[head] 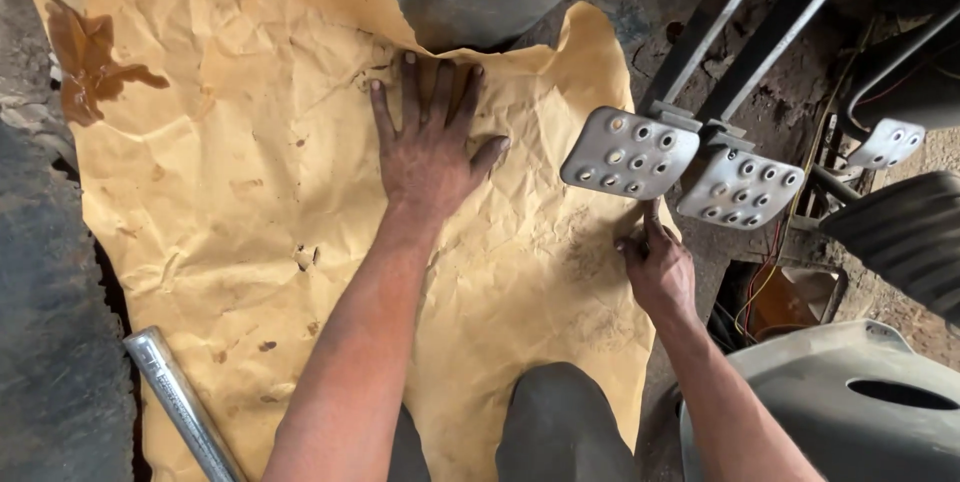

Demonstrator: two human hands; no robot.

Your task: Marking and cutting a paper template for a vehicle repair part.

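Left hand pressing flat, open, on crumpled tan paper sheet; right hand pinching its edge at lower right, risking tearing.

Crumpled matt brown paper, studded metal pedals

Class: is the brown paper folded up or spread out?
Spread out: the paper lies open and creased across the floor, left hand flat on it, right hand at its edge.

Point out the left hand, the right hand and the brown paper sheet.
left hand [430,147], head view, on the back of the hand.
right hand [660,267], head view, on the back of the hand.
brown paper sheet [240,172], head view, on a bare creased part.
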